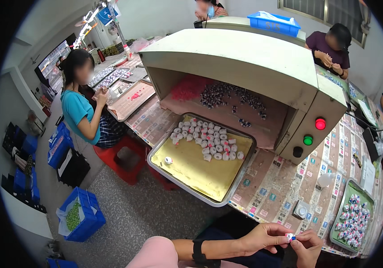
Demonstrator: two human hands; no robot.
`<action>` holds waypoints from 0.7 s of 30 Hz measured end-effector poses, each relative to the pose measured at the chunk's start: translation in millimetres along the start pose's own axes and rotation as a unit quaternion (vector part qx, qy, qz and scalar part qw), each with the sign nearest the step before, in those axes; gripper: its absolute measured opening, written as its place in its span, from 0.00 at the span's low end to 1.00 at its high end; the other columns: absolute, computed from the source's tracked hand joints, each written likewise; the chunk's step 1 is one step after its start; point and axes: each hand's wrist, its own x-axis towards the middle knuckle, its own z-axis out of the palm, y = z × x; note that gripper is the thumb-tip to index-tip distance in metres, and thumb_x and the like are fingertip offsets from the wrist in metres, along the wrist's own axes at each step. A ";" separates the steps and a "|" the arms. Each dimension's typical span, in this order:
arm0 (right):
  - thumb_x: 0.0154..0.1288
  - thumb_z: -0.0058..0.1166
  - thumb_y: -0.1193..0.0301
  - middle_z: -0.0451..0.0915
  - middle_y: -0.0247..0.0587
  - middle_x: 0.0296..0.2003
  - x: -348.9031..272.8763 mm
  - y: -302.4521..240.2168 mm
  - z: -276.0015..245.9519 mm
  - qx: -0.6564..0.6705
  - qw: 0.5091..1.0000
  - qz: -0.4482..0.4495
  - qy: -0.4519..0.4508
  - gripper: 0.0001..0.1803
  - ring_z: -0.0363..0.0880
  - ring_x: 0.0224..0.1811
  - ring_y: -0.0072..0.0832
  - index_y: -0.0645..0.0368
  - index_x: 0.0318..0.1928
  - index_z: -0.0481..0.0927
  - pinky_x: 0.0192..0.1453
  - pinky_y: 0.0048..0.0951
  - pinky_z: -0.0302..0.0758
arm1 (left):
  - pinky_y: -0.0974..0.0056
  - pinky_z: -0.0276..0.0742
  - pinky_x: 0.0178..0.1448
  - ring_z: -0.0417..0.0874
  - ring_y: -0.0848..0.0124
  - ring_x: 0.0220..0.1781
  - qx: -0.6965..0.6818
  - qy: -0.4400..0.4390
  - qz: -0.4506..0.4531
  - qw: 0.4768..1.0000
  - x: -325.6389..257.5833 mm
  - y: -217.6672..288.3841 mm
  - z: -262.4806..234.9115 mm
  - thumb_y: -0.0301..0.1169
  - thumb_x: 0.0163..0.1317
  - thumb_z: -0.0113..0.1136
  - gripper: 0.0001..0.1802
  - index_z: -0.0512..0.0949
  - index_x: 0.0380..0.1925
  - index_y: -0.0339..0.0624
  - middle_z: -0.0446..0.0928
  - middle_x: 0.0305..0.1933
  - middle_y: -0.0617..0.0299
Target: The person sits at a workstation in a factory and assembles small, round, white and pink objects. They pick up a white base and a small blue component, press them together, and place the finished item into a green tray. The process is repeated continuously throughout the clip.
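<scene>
Low in the head view, my left hand (263, 237) pinches a small white figure (289, 236) with pink marks between thumb and fingers. My right hand (308, 248) meets it from the right, fingertips closed on a tiny dark-blue piece (294, 238) against the figure. Whether the two are joined, I cannot tell. Ahead, a metal tray (187, 187) with a yellow lining holds many white, rounded figures (207, 137) bunched at its far side; a single one (168, 160) lies apart at the left.
A beige box-shaped machine (231, 56) with blue-and-white pieces (231, 96) and pink pieces (189, 88) inside stands behind the tray. Right lies a green tray (341, 241) of finished-looking coloured figures, near a small clear jar (301, 209). A co-worker (80, 102) sits at left; others sit beyond.
</scene>
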 end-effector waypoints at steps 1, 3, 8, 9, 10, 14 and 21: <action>0.58 0.58 0.84 0.77 0.36 0.33 0.8 -6.4 1.6 -0.010 1.000 -0.017 0.008 0.04 0.75 0.34 0.21 0.65 0.33 0.78 0.38 0.19 0.71 | 0.80 0.73 0.29 0.77 0.83 0.34 -0.002 0.007 0.013 1.000 -0.9 0.0 3.7 0.33 0.63 0.60 0.20 0.74 0.55 0.45 0.79 0.38 0.68; 0.58 0.58 0.83 0.77 0.35 0.32 -2.0 -3.6 -4.2 -0.023 0.999 -0.014 0.045 0.04 0.75 0.34 0.20 0.65 0.34 0.78 0.38 0.20 0.71 | 0.80 0.67 0.23 0.74 0.85 0.26 -0.007 0.021 0.037 0.999 -4.0 0.7 11.2 0.35 0.64 0.58 0.21 0.72 0.57 0.45 0.77 0.34 0.70; 0.54 0.61 0.78 0.75 0.32 0.30 2.1 28.3 -70.8 0.001 0.970 -0.019 0.243 0.08 0.73 0.33 0.18 0.64 0.35 0.79 0.38 0.18 0.68 | 0.77 0.52 0.16 0.57 0.83 0.14 -0.057 -0.005 -0.081 0.995 -9.1 3.6 -5.7 0.37 0.71 0.47 0.15 0.73 0.50 0.40 0.64 0.21 0.70; 0.55 0.60 0.79 0.76 0.33 0.31 4.6 32.7 -85.7 -0.025 0.959 -0.025 0.280 0.08 0.74 0.34 0.19 0.65 0.37 0.79 0.40 0.20 0.70 | 0.77 0.53 0.16 0.57 0.83 0.14 -0.075 -0.005 -0.076 0.994 -10.5 3.9 -11.0 0.36 0.71 0.47 0.13 0.74 0.47 0.40 0.63 0.20 0.70; 0.56 0.59 0.80 0.78 0.33 0.31 5.8 37.9 -100.6 -0.058 0.943 -0.029 0.326 0.08 0.76 0.35 0.20 0.65 0.38 0.80 0.41 0.23 0.72 | 0.76 0.53 0.17 0.58 0.82 0.15 -0.094 -0.014 -0.080 0.992 -9.6 3.0 -15.0 0.35 0.71 0.47 0.12 0.74 0.45 0.39 0.62 0.19 0.69; 0.58 0.56 0.79 0.77 0.32 0.35 9.0 50.2 -144.9 -0.111 0.935 0.011 0.338 0.09 0.75 0.37 0.19 0.66 0.41 0.78 0.45 0.22 0.72 | 0.71 0.60 0.23 0.63 0.77 0.19 -0.146 0.044 -0.056 0.987 -20.6 15.5 -22.3 0.35 0.68 0.51 0.11 0.76 0.40 0.40 0.65 0.20 0.66; 0.52 0.60 0.75 0.77 0.39 0.29 21.9 58.3 -158.3 -0.280 0.914 0.005 0.293 0.09 0.77 0.32 0.27 0.61 0.35 0.81 0.35 0.26 0.72 | 0.68 0.68 0.32 0.72 0.71 0.31 -0.224 0.058 -0.094 0.968 -11.6 23.9 7.6 0.35 0.65 0.52 0.10 0.77 0.39 0.41 0.74 0.32 0.62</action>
